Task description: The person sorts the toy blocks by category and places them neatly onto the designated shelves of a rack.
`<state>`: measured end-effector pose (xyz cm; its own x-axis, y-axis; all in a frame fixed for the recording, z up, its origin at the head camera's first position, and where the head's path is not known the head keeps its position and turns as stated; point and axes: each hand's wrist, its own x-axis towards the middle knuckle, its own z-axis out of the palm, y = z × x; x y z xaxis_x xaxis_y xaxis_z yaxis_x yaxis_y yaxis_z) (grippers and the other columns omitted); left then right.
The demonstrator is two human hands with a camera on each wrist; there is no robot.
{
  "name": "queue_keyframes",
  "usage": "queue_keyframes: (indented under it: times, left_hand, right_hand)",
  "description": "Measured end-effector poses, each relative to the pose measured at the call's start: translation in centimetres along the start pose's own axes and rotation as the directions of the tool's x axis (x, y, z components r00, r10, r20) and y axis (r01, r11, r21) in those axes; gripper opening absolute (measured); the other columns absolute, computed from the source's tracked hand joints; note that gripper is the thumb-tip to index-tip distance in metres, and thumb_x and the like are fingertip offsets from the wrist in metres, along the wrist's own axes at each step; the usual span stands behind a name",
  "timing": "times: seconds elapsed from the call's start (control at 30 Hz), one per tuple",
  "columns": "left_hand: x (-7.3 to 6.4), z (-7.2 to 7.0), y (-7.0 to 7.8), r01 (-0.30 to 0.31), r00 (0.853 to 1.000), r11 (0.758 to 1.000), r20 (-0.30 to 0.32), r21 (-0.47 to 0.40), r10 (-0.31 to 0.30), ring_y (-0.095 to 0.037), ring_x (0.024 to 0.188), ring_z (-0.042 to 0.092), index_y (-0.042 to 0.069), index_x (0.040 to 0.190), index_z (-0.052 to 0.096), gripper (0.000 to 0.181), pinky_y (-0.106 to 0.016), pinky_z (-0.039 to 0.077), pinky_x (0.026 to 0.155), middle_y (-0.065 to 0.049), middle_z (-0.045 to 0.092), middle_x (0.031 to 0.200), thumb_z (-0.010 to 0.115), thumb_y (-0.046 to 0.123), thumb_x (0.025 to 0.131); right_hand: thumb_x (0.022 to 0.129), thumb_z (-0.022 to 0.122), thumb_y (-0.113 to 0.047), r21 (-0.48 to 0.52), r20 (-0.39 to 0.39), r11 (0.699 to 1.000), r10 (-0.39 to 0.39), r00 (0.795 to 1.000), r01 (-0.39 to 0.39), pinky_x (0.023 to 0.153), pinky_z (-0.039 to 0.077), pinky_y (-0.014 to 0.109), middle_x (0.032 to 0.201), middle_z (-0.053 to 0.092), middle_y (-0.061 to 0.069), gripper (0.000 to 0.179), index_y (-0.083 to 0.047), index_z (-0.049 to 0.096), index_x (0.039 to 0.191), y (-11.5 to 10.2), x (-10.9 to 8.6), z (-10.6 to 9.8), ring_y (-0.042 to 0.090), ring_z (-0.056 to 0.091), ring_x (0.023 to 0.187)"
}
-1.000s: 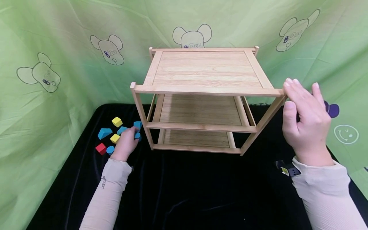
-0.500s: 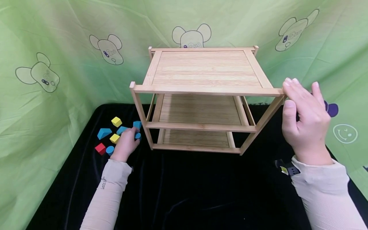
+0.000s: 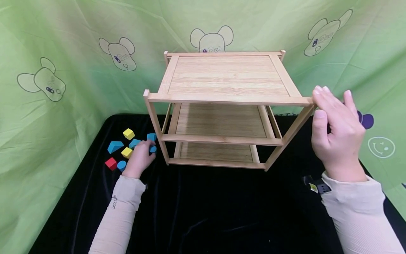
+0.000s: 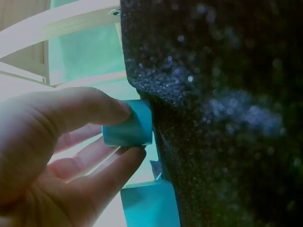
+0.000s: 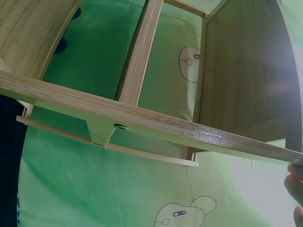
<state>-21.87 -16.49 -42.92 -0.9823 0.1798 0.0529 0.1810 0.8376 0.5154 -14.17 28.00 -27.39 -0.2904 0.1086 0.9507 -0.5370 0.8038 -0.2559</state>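
Note:
My left hand (image 3: 138, 158) is at the left of the wooden shelf, among the toy blocks. Thumb and fingertips pinch a blue cylinder block (image 4: 128, 124), also visible in the head view beside the shelf's front left leg. Another blue block (image 4: 151, 205) lies close to the fingers in the left wrist view. My right hand (image 3: 339, 135) rests its fairly straight fingers against the top front right corner of the three-tier wooden shelf (image 3: 228, 76). At the edge of the right wrist view, only some fingertips (image 5: 296, 183) show at the end of the wooden post.
Yellow blocks (image 3: 128, 134), a red block (image 3: 111, 164), a blue triangular block (image 3: 115, 146) and another blue cylinder (image 3: 122, 165) lie around my left hand. Black cloth (image 3: 203, 208) covers the table. A green printed curtain (image 3: 79, 42) surrounds it closely behind and at the sides.

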Motion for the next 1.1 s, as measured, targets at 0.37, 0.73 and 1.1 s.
queue_keyframes:
  times: [0.37, 0.73, 1.1]
  left_hand:
    - [-0.13, 0.12, 0.09, -0.007, 1.000, 0.999, -0.026, -0.039, 0.006, -0.041, 0.107, 0.060, -0.008, 0.126, 0.060, 0.034, -0.053, 0.053, 0.096, -0.030, 0.057, 0.123, 0.065, 0.000, 0.093]
    - [-0.24, 0.09, 0.24, -0.016, 0.999, 0.998, -0.046, -0.061, 0.013, -0.042, 0.107, 0.059, -0.007, 0.125, 0.061, 0.034, -0.054, 0.052, 0.095, -0.029, 0.057, 0.120, 0.068, 0.001, 0.093]
    - [-0.73, -0.43, 0.14, -0.024, 0.998, 0.995, -0.065, -0.093, 0.018, -0.039, 0.103, 0.059, -0.006, 0.125, 0.061, 0.033, -0.052, 0.052, 0.091, -0.027, 0.058, 0.116, 0.070, 0.004, 0.094]
  right_hand:
    - [0.096, 0.049, -0.029, 0.007, -0.007, 1.000, 0.014, 1.000, -0.014, 0.116, 0.036, 0.048, 0.115, 0.072, 0.016, 0.043, -0.001, 0.077, 0.111, 0.07, -0.05, 0.04, 0.031, 0.067, 0.115]
    - [0.096, 0.049, -0.029, -0.002, -0.013, 1.000, 0.014, 1.000, -0.014, 0.116, 0.037, 0.048, 0.116, 0.072, 0.015, 0.043, -0.001, 0.077, 0.111, -0.01, 0.00, 0.18, 0.032, 0.067, 0.115]
    - [0.097, 0.049, -0.031, -0.005, -0.005, 1.000, 0.020, 1.000, -0.020, 0.116, 0.036, 0.047, 0.116, 0.072, 0.015, 0.043, -0.002, 0.077, 0.112, 0.05, -0.06, 0.12, 0.031, 0.067, 0.115]
